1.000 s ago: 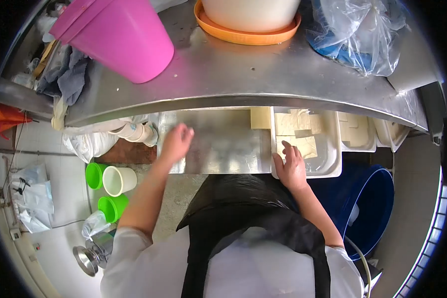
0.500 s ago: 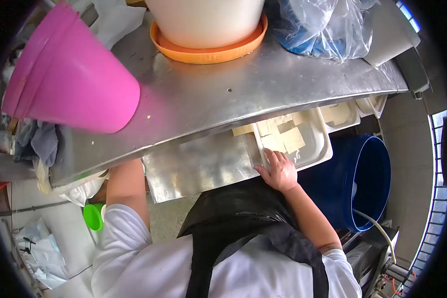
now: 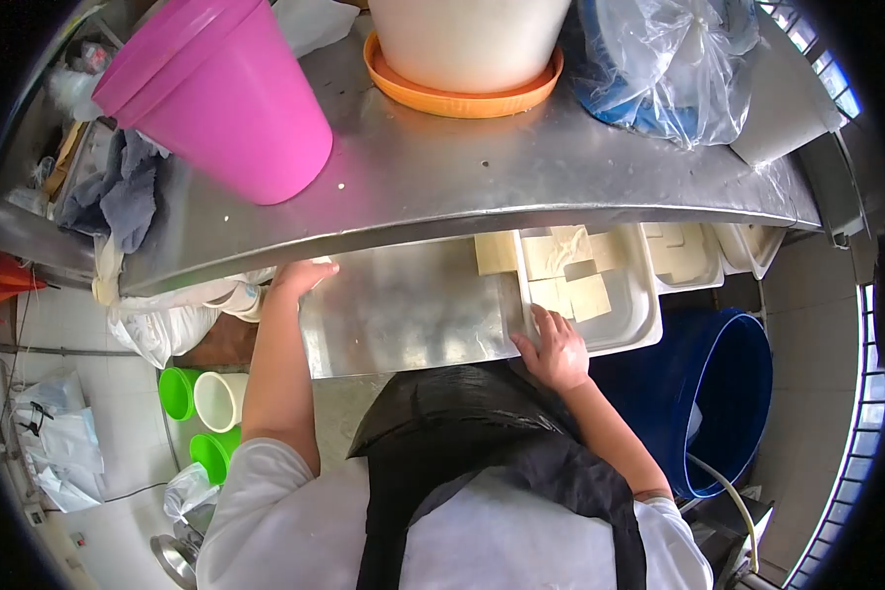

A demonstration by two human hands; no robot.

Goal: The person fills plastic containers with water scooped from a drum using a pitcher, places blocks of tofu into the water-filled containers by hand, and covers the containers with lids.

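Observation:
Below the counter's front edge lies a flat shiny metal sheet. My left hand is at its left edge, thumb side on the top face, the other fingers mostly hidden. At the sheet's right side stands a white plastic tub holding several pale yellow square slabs that look like tofu. My right hand grips the near left corner of this tub, fingers over the rim and thumb toward the sheet. Another pale slab rests on the sheet against the tub's left wall.
Above is a steel counter with a pink bucket, a white bucket in an orange dish and a plastic-wrapped bundle. More white tubs stand rightward. A blue barrel is right; green cups are lower left.
My left hand has come out from beneath the counter and now shows at the sheet's left edge. My right hand stays on the tub's rim. The head view has shifted.

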